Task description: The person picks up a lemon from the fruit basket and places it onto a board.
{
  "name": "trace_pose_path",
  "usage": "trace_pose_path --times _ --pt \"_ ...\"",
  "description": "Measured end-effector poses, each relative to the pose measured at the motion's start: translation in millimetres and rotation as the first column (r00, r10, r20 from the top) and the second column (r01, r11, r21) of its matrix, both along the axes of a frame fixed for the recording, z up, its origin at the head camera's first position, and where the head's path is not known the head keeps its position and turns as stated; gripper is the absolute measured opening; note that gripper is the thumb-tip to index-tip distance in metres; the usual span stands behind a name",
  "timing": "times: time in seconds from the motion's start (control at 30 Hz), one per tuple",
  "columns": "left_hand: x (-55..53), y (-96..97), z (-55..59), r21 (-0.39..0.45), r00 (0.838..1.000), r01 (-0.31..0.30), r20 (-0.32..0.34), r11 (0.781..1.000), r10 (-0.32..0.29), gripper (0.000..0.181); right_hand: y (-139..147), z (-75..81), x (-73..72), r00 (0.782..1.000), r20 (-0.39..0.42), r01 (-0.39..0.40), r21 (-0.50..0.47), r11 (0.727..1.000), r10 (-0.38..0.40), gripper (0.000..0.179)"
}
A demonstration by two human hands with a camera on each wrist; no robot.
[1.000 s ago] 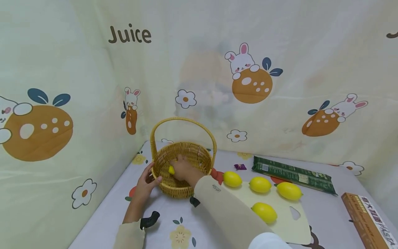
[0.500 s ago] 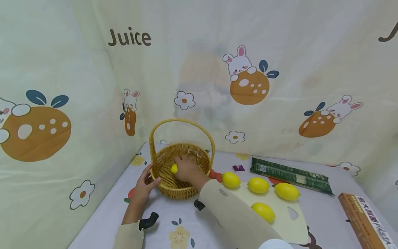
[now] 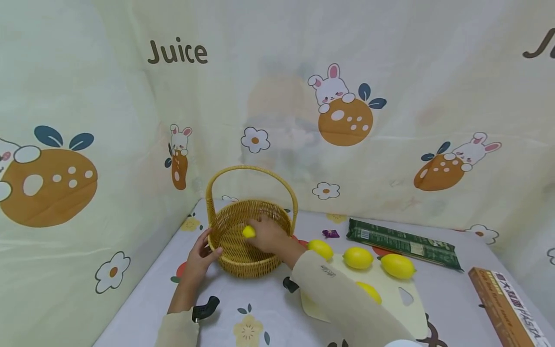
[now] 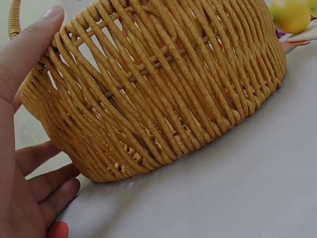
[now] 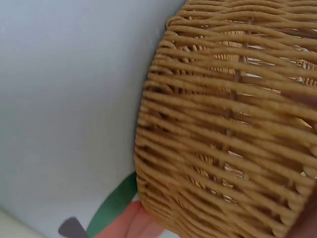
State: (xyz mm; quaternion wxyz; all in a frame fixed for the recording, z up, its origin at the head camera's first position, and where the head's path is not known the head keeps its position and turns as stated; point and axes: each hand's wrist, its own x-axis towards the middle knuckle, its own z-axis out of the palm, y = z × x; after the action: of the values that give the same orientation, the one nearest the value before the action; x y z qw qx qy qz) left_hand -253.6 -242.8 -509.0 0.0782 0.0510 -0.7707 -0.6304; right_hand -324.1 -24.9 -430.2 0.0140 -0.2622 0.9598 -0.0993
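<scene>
A yellow wicker basket (image 3: 247, 269) with a tall arched handle stands on the table. My left hand (image 3: 201, 255) grips its left rim; in the left wrist view the thumb (image 4: 34, 47) lies at the rim and the fingers spread along the outer wall. Inside the basket opening, my right hand (image 3: 270, 235) holds a lemon (image 3: 249, 232), and only the lemon's left end shows past the fingers. The right wrist view is mostly filled by the basket's woven side (image 5: 223, 119), which hides that hand's grip.
Right of the basket, several lemons (image 3: 357, 258) lie on or beside a cream cutting board (image 3: 407, 313), partly behind my right sleeve. Farther back are a small purple wrapped candy (image 3: 330, 233) and a long green packet (image 3: 403, 244). A brown pasta box (image 3: 505, 306) lies at far right.
My right hand has shifted right and slightly up within the basket, carrying the lemon. The left hand stays on the rim. My right sleeve now covers more of one lemon on the board.
</scene>
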Motion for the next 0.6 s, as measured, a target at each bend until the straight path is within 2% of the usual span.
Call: trace_pose_path --times 0.27,0.43,0.6 --pt "-0.6 0.0 1.8 -0.003 1.0 -0.004 0.013 1.0 0.004 0.084 8.0 13.3 7.9 1.0 -0.009 -0.022 -0.02 1.0 0.021 0.063" --pt "-1.5 1.0 0.6 -0.007 1.0 -0.008 0.029 1.0 0.008 0.079 11.6 18.0 14.4 0.998 -0.051 -0.04 0.015 0.999 0.041 0.063" --pt "-0.9 2.0 -1.0 -0.009 1.0 -0.008 0.017 1.0 0.008 0.082 18.2 22.5 23.0 0.992 -0.101 -0.065 0.046 0.997 0.069 0.062"
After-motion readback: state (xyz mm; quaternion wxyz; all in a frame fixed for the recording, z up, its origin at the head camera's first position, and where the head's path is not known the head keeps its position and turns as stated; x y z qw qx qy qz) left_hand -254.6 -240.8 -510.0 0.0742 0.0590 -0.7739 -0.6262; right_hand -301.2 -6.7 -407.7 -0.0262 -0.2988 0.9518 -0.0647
